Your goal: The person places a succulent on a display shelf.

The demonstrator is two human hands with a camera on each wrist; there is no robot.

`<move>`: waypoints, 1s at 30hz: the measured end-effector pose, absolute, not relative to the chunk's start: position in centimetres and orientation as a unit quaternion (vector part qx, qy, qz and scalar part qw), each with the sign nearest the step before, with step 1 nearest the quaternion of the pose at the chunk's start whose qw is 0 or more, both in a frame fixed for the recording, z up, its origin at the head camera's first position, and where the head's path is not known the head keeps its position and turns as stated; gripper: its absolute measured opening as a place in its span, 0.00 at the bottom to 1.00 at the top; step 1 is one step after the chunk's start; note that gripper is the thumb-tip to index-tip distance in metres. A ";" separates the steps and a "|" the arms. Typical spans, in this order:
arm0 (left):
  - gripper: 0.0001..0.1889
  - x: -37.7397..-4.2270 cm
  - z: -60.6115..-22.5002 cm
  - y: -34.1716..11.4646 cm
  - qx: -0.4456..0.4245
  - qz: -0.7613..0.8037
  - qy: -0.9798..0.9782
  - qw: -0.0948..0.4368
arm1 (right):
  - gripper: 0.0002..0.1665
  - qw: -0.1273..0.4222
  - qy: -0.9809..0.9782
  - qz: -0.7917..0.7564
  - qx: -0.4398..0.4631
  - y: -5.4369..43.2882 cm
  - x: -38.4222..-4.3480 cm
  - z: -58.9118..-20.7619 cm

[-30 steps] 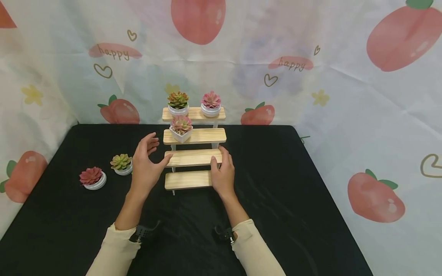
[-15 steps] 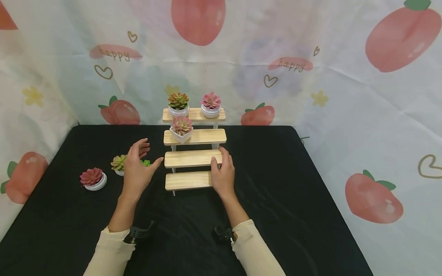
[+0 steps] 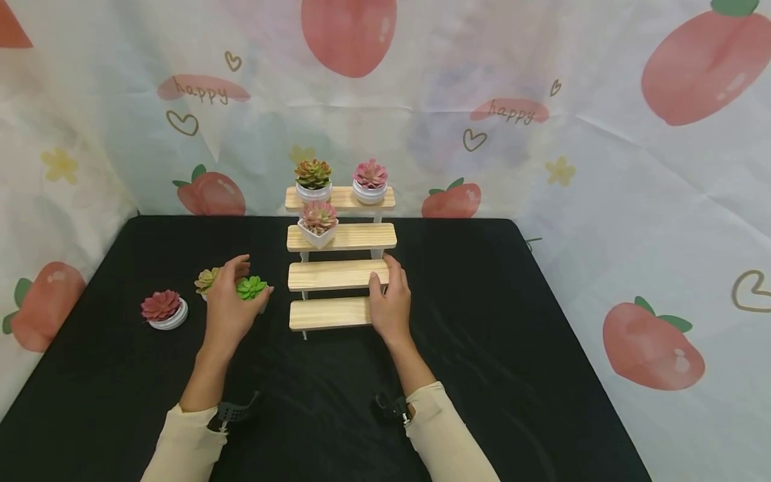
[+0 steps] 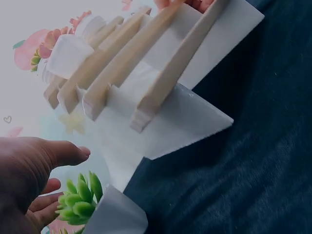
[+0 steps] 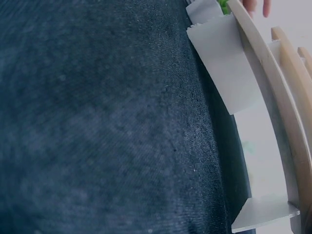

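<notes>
My left hand (image 3: 227, 314) reaches around a bright green succulent (image 3: 250, 288), thumb to its right and fingers behind. In the left wrist view, a gap shows between the thumb and that plant's white pot (image 4: 119, 212). My right hand (image 3: 390, 309) holds the right end of a four-step wooden display stand (image 3: 334, 276), thumb at the front of the lower shelves. On its top shelf stand a green-red succulent (image 3: 313, 177) and a pink succulent (image 3: 370, 175). Another pink succulent (image 3: 319, 218), in an angular white pot, sits at the left of the second shelf.
A yellow-green succulent (image 3: 206, 280) is partly hidden behind my left hand. Farther left, a dark red succulent (image 3: 161, 306) in a white pot leans on the black tablecloth (image 3: 512, 348). A fruit-patterned curtain (image 3: 409, 87) hangs behind and at the sides.
My left hand has moved left and down from beside the stand to the bright green succulent, now partly covering the yellow-green one. The right hand has stayed on the stand.
</notes>
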State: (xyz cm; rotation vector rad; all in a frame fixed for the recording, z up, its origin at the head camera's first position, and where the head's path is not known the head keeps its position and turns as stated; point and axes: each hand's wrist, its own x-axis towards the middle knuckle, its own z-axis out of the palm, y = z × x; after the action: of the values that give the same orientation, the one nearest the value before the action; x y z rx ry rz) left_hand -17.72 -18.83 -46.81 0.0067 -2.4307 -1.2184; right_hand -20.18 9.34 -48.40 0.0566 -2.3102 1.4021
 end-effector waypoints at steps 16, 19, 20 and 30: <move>0.46 -17.6 -47.5 -19.5 -0.001 -0.397 -0.911 0.113 | 0.28 0.223 -0.835 0.503 0.028 9.5 -20.3 -48.4; 0.46 -17.5 -47.6 -19.6 0.000 -0.402 -0.909 0.113 | 0.28 0.224 -0.835 0.502 0.030 9.5 -20.4 -48.5; 0.46 -17.4 -47.6 -19.6 0.001 -0.403 -0.908 0.115 | 0.28 0.223 -0.835 0.502 0.030 9.5 -20.4 -48.5; 0.50 -17.4 -48.6 -19.2 0.022 -0.428 -0.890 0.155 | 0.29 0.213 -0.836 0.505 0.026 9.6 -20.4 -48.4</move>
State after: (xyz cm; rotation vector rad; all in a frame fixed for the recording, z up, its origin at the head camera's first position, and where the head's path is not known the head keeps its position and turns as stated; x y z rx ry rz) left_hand -17.39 -19.24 -48.65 0.0622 -2.5498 -1.2251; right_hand -20.43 9.62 -48.41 0.0734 -2.3219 1.4018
